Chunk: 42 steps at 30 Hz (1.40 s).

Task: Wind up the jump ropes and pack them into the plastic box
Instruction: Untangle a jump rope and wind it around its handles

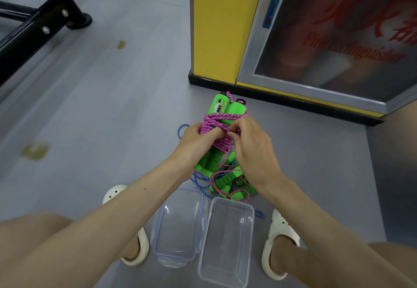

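Observation:
A jump rope with two green handles [222,107] is held up above the floor, its pink cord [214,124] wound round both handles. My left hand [196,139] grips the wound bundle from the left. My right hand [250,143] pinches the pink cord at the bundle's middle. Below them lies a pile of more green-handled ropes [228,179] with loose pink and blue cords. The clear plastic box [226,240] stands open on the floor between my feet, with nothing in it. Its lid [178,224] lies to its left.
A yellow cabinet [214,28] with a glass fire-extinguisher door stands close behind the ropes. Black exercise-frame legs [45,21] cross the top left. My white sandals [277,240] flank the box, and my knees fill the lower corners. Grey floor [101,118] stretches to the left.

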Available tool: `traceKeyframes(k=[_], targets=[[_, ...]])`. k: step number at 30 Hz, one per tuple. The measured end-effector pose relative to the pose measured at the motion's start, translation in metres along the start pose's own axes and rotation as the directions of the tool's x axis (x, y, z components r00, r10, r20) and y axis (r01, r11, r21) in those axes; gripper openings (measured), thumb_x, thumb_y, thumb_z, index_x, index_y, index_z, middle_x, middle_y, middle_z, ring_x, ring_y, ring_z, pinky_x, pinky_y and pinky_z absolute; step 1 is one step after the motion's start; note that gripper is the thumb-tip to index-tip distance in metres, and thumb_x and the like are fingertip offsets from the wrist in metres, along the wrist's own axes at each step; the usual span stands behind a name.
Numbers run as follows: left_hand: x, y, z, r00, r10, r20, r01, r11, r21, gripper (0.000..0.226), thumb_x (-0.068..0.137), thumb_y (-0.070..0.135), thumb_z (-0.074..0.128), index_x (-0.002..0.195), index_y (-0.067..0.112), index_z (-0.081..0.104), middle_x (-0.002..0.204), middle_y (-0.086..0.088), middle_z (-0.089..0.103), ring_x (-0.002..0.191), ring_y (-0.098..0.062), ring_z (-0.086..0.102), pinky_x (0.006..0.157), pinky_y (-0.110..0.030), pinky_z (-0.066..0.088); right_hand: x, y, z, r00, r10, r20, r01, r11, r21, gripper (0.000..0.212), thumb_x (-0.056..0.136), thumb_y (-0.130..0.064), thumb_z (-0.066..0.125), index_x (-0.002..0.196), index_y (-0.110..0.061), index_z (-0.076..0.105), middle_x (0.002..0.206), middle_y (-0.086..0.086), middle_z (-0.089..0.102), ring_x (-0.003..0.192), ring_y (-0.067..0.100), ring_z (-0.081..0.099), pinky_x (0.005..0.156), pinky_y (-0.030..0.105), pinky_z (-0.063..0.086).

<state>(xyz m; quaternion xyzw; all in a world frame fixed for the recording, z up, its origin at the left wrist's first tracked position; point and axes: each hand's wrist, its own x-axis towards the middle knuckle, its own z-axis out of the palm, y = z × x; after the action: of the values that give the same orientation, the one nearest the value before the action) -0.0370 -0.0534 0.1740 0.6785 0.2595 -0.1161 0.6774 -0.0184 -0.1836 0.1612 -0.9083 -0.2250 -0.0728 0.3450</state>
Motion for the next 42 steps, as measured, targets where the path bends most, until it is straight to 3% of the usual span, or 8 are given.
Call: traceKeyframes(k=[5,17,20,28,32,36,40,42], targets=[[-0.002,-0.001,0.000,0.999,-0.018,0.041,0.022,0.995,-0.097,0.014,0.085,0.026,0.065,0.094,0.016,0.065,0.080,-0.001,0.070,0.068,-0.014,0.067,0.055,-0.023,0.051,0.001,-0.001,0.000,0.996,-0.067,-0.065,0.065,0.997,-0.032,0.001,0.091,-0.005,0.055,0.090,-0.004,0.055,0.091,0.008,0.053,0.078,0.019,0.050,0.062,0.036,0.046],[-0.003,0.007,0.008,0.997,0.033,0.063,-0.021,0.984,-0.177,0.009,0.085,0.025,0.065,0.088,0.017,0.066,0.074,0.001,0.070,0.065,-0.013,0.066,0.054,-0.022,0.051,0.000,-0.014,0.000,0.965,0.076,-0.252,-0.074,0.997,0.015,0.005,0.090,-0.005,0.056,0.093,-0.003,0.060,0.108,0.005,0.038,0.090,0.014,0.047,0.071,0.021,0.041],[-0.003,0.007,0.010,0.997,0.038,0.061,-0.026,0.982,-0.188,0.007,0.086,0.023,0.065,0.086,0.016,0.065,0.074,0.000,0.069,0.066,-0.014,0.066,0.056,-0.024,0.053,-0.001,-0.014,-0.001,0.953,0.074,-0.294,-0.084,0.996,-0.020,0.005,0.089,-0.006,0.057,0.092,-0.004,0.061,0.108,0.011,0.042,0.090,0.018,0.048,0.070,0.025,0.041],[-0.004,0.008,0.016,0.999,0.025,0.037,-0.016,0.978,-0.206,0.012,0.086,0.024,0.065,0.094,0.015,0.065,0.081,-0.002,0.071,0.069,-0.016,0.068,0.058,-0.025,0.056,0.002,0.001,0.003,0.933,-0.126,-0.337,0.068,0.981,-0.180,0.013,0.087,-0.007,0.049,0.090,-0.001,0.061,0.093,0.013,0.060,0.083,0.025,0.055,0.072,0.031,0.042],[-0.005,0.005,0.019,0.999,0.033,-0.007,-0.034,0.974,-0.222,0.013,0.087,0.019,0.063,0.097,0.010,0.063,0.078,-0.003,0.068,0.064,-0.015,0.065,0.058,-0.028,0.056,0.006,0.011,-0.001,0.935,-0.319,-0.156,0.230,0.878,-0.419,0.027,0.069,0.011,0.070,0.093,0.003,0.062,0.085,0.016,0.062,0.072,0.030,0.060,0.060,0.036,0.051],[-0.006,0.001,0.018,0.999,0.011,-0.050,-0.021,0.976,-0.215,0.008,0.087,0.019,0.063,0.091,0.013,0.062,0.074,-0.001,0.065,0.060,-0.011,0.063,0.052,-0.023,0.054,0.010,0.007,-0.001,0.978,-0.122,-0.170,0.097,0.984,-0.149,0.025,0.085,-0.002,0.059,0.109,0.001,0.063,0.094,0.013,0.066,0.082,0.025,0.063,0.071,0.031,0.051],[-0.004,0.003,0.013,0.999,-0.032,-0.014,0.028,0.972,-0.233,0.015,0.087,0.021,0.064,0.098,0.012,0.063,0.079,-0.004,0.068,0.060,-0.014,0.065,0.049,-0.024,0.051,0.025,0.013,-0.011,0.984,-0.032,-0.174,0.057,0.988,0.145,0.020,0.082,0.002,0.064,0.099,-0.004,0.073,0.090,0.008,0.067,0.081,0.003,0.058,0.077,0.007,0.044],[-0.004,0.005,0.013,0.999,-0.044,0.022,0.047,0.975,-0.219,0.014,0.087,0.021,0.064,0.098,0.013,0.064,0.078,-0.004,0.070,0.058,-0.014,0.066,0.049,-0.022,0.050,0.031,0.016,-0.018,0.993,0.031,-0.118,-0.004,0.974,0.227,0.019,0.079,0.002,0.069,0.095,-0.007,0.075,0.085,0.005,0.067,0.076,-0.003,0.057,0.072,0.006,0.043]])
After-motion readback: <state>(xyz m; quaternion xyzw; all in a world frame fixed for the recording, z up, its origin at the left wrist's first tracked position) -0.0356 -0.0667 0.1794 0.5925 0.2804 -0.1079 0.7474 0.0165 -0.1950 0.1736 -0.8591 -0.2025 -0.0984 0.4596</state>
